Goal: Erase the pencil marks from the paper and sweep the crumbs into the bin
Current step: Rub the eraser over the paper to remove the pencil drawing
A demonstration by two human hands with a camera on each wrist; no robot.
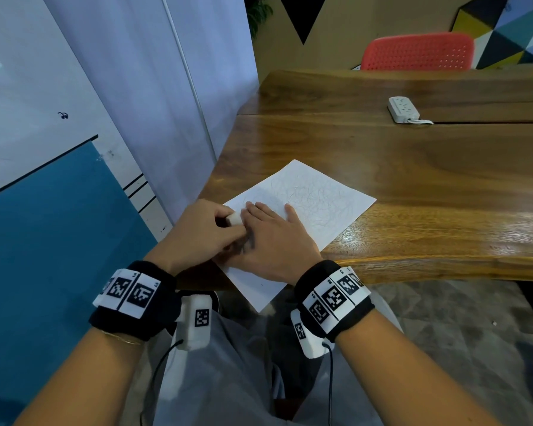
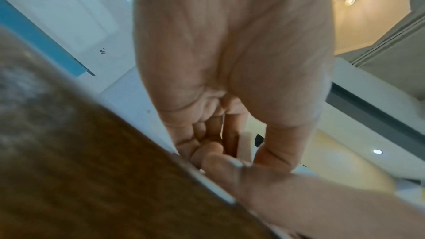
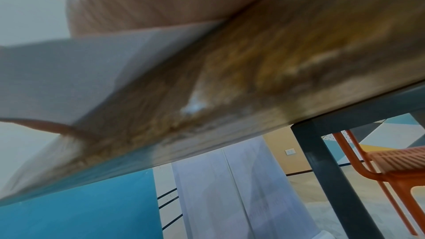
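From the head view, the paper lay at the lower centre of the frame on the wooden desk, its near corner hanging off the edge, faint pencil scribbles covering its middle. The right hand lay flat on the sheet with fingers straight, pinning it, while the left hand pinched a small white eraser at the sheet's left edge. To rub well, I judged, short strokes away from the pinning hand would keep the sheet from creasing. No bin showed anywhere. The left wrist view showed what the head view hid: the fingers curled inward under the palm, near the sheet's edge. The right wrist view, blurred, gave only the desk's underside, its dark leg and an orange chair.
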